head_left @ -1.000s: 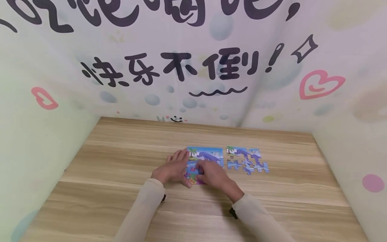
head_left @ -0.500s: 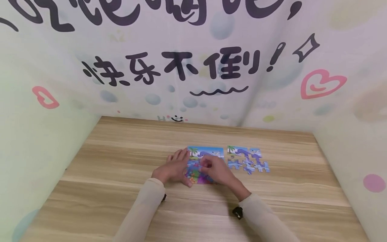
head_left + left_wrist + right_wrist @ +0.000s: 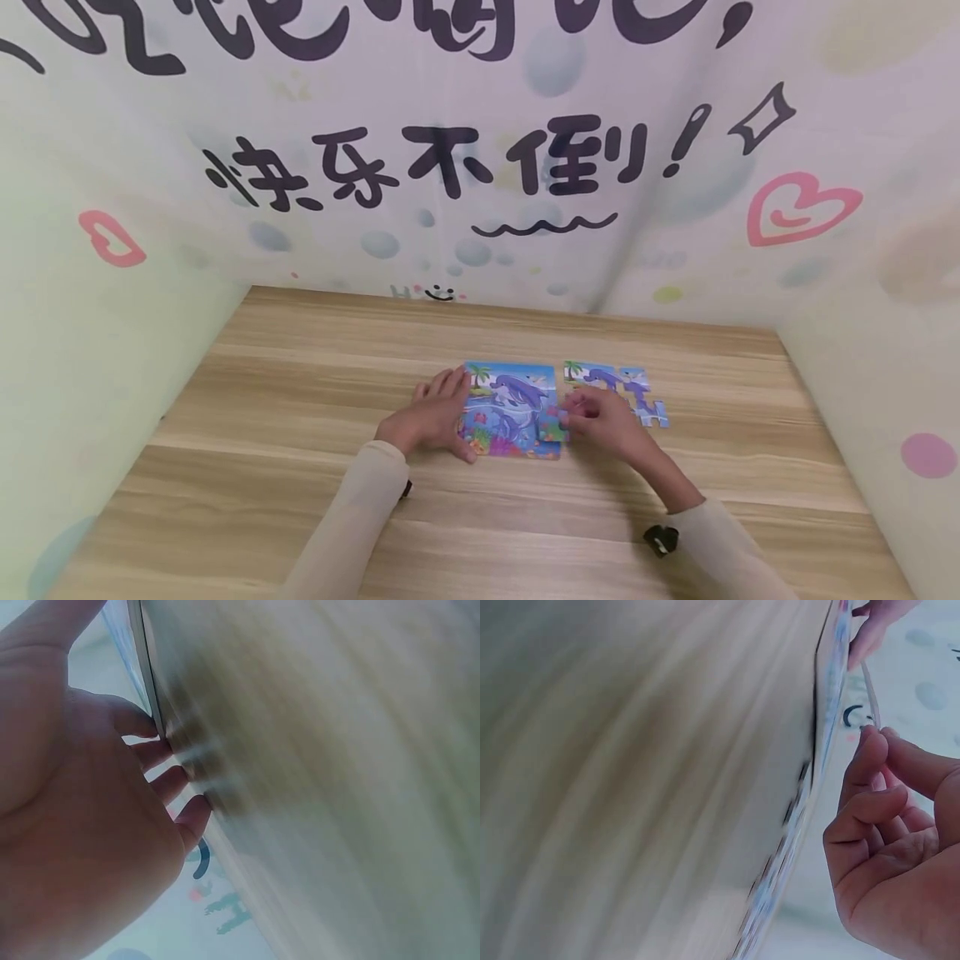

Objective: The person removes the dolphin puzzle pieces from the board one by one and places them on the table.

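A square puzzle board [image 3: 512, 408] with a dolphin and sea-floor picture lies on the wooden table. My left hand [image 3: 429, 418] rests along its left side, fingers extended and thumb near the lower corner. In the left wrist view, the fingertips [image 3: 196, 814] touch down at the board's edge. Between thumb and index finger, my right hand [image 3: 606, 423] pinches a jigsaw piece [image 3: 553, 427] with green and pink colours, held over the board's right edge. The right wrist view shows that piece [image 3: 871, 694] edge-on, raised off the board.
Just right of the board lie several joined jigsaw pieces [image 3: 634, 379] with a palm and dolphin, partly hidden by my right hand. A printed wall [image 3: 420, 258] stands behind the wooden table [image 3: 315, 367], with pale walls at both sides.
My right hand has lifted a jigsaw piece from the board and carried it rightward towards the joined pieces, uncovering the dolphin picture. The left hand has stayed in place.
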`<action>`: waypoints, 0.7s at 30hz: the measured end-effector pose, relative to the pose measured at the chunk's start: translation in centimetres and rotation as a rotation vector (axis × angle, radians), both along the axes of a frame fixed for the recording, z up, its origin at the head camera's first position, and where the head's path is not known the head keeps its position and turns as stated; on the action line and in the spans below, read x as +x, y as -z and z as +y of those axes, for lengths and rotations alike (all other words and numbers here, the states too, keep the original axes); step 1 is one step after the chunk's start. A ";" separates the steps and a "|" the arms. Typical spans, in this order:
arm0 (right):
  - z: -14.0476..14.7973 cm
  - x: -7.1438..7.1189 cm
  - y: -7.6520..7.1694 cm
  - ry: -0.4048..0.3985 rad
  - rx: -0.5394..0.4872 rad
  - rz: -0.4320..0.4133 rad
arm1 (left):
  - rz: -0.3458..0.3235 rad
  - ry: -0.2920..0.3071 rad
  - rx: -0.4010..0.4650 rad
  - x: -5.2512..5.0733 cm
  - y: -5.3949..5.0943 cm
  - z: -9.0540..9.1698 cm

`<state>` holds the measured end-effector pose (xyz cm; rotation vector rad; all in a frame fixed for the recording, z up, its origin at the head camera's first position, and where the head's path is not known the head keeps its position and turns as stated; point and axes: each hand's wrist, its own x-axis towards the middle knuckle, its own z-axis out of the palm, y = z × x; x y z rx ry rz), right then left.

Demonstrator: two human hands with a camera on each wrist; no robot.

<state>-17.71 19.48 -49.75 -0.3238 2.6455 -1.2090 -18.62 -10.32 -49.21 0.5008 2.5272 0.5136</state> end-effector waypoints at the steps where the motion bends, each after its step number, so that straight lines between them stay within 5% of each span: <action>1: 0.5 0.2 0.0 0.004 0.011 -0.006 | 0.005 0.004 -0.001 0.0 0.0 0.0; 12: 3.8 1.3 0.6 -0.037 0.076 -0.013 | 0.004 0.003 -0.015 -0.2 0.4 -0.2; 21: 3.2 1.6 0.5 -0.062 0.308 0.077 | 0.002 0.004 -0.001 -0.2 0.3 -0.1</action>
